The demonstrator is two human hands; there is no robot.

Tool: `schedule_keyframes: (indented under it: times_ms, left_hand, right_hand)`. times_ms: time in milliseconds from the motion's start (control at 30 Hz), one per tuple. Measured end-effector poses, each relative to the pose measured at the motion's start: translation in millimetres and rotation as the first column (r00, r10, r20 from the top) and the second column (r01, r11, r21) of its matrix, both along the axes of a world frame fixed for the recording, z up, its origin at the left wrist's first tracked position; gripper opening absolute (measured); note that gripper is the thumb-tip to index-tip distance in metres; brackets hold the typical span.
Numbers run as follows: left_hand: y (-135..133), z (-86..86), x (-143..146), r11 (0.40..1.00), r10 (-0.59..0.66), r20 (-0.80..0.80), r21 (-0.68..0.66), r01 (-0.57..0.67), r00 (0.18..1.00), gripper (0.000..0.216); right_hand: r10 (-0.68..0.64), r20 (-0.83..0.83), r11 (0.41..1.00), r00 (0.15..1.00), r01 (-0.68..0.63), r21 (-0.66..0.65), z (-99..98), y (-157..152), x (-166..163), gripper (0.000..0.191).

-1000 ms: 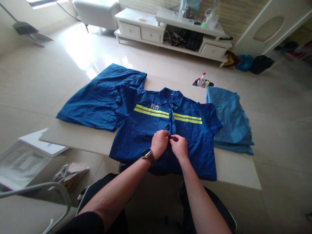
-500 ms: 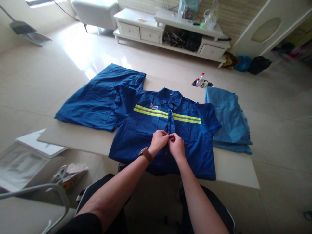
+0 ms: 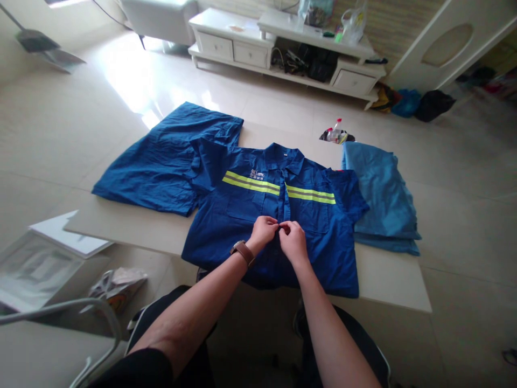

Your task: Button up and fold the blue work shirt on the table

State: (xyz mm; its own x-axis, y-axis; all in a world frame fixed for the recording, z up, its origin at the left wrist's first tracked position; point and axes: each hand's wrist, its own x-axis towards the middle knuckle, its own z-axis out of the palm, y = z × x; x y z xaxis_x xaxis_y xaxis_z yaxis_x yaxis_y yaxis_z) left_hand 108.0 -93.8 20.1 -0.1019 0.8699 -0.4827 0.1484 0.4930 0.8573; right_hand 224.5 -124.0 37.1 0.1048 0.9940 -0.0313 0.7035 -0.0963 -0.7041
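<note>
A dark blue work shirt (image 3: 315, 248) with yellow reflective stripes lies face up on a low beige table (image 3: 388, 280), collar away from me. My left hand (image 3: 263, 231), with a brown watch on its wrist, and my right hand (image 3: 293, 241) meet at the shirt's front placket, below the stripes. Both pinch the fabric edge there, fingers curled; whatever small part they hold is hidden by the fingers.
Another dark blue garment (image 3: 161, 161) is spread at the table's left, and a folded lighter blue garment (image 3: 379, 194) lies at its right. Small bottles (image 3: 336, 134) sit at the far edge. A white TV cabinet (image 3: 283, 48) stands beyond; papers (image 3: 60, 242) lie at left.
My hands have stayed at the placket, shifting slightly up it. The left wrist has rolled, so the watch face no longer shows and only the strap does.
</note>
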Motion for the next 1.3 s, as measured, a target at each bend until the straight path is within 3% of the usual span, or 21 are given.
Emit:
schedule_keyframes:
  times_ms: [267,667,1000,1300]
  left_hand:
    - [-1,-0.5,2,0.997,0.077,0.026,0.007,-0.077,0.997,0.014]
    - [-3,15.2,4,0.997,-0.029,-0.08,0.066,0.034,0.996,0.023]
    - [-10,15.2,-5,0.987,-0.088,-0.017,0.136,0.09,0.996,0.013]
    - [-9,17.2,-4,0.989,-0.101,0.033,0.11,0.097,0.994,0.03]
  right_hand:
    - [-0.023,0.014,0.999,1.0,0.022,0.029,3.9,-1,-1,0.017]
    - [-0.014,0.02,0.999,1.0,0.013,0.037,0.9,5,2,0.008]
    - [0.038,0.033,0.995,0.999,-0.041,0.087,-6.3,5,5,0.014]
    - [-0.049,0.004,0.998,0.999,0.049,0.042,-5.0,5,4,0.014]
